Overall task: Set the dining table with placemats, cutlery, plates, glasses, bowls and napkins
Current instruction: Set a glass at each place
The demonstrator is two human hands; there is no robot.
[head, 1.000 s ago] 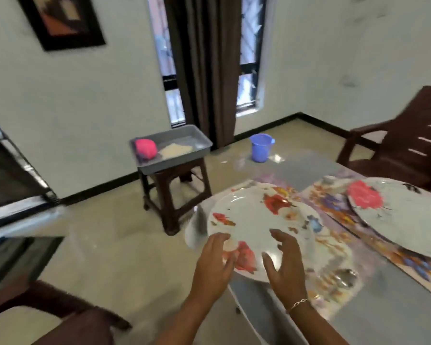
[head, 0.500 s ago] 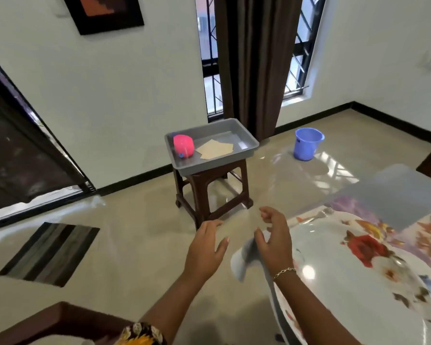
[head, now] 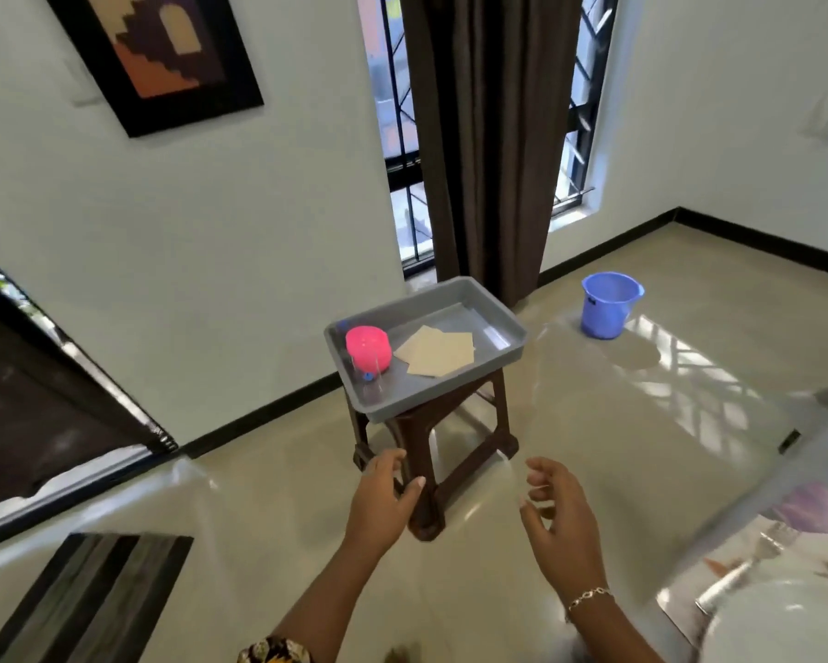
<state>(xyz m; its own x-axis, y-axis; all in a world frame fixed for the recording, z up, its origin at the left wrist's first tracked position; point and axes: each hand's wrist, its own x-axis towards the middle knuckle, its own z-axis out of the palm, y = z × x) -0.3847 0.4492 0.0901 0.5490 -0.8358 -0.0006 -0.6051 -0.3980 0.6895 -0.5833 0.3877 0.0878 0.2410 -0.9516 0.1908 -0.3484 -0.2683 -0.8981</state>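
Note:
A grey tray (head: 493,318) sits on a brown stool (head: 431,452) ahead of me. Inside it are a pink bowl (head: 368,347), a clear glass (head: 372,380) in front of the bowl, and beige napkins (head: 438,351). My left hand (head: 385,500) and my right hand (head: 560,509) hang in the air in front of the stool, both with loosely curled fingers and holding nothing. At the bottom right lies the table corner with a floral placemat (head: 808,504), a fork (head: 742,571) and the rim of a white plate (head: 780,629).
A blue bucket (head: 608,303) stands on the tiled floor near the window. A dark curtain (head: 493,136) hangs behind the stool. A striped mat (head: 86,595) lies at the lower left beside a dark doorway (head: 34,404).
My view has turned left, away from the table toward the stool. Both hands have left the plate and moved toward the tray, holding nothing.

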